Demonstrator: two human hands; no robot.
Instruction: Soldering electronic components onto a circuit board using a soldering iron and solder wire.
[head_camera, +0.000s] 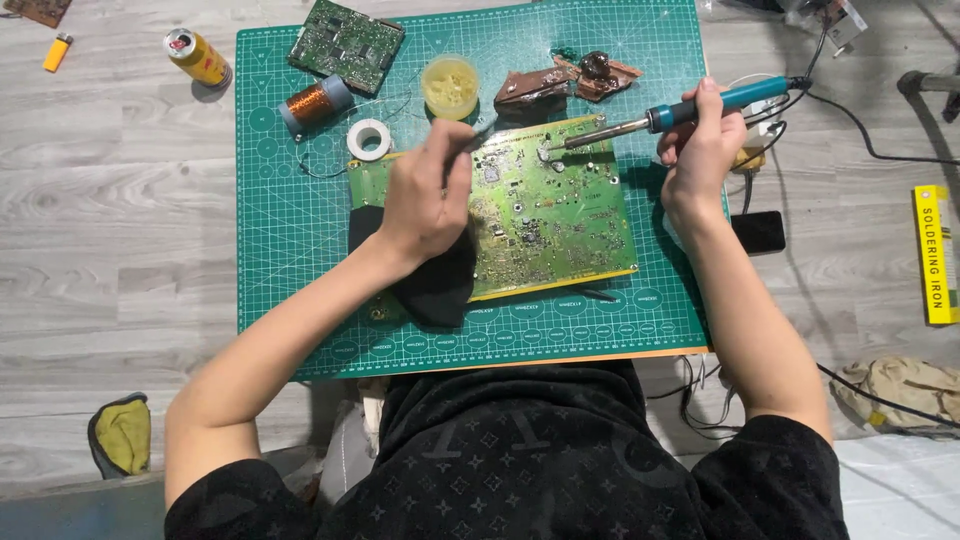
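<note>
Your right hand (700, 150) fingers grip soldering iron (660, 115); left hand (425, 195) fingers closed, content unclear. Hot tip beside them on circuit board (540, 210): slip may burn.

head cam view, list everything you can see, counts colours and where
cutting mat: 1, green, on grey wood floor
large circuit board: 1, green, mat centre
small circuit board: 1, green, mat top left
wire spool: 1, copper
tape roll: 1, white
tub: 1, yellow
can: 1, yellow, left of mat
lighter: 1, yellow, far left
phone: 1, black, right of mat
soldering iron: 1, blue-handled, tip on large board
left hand: on large board
right hand: grips iron
</note>
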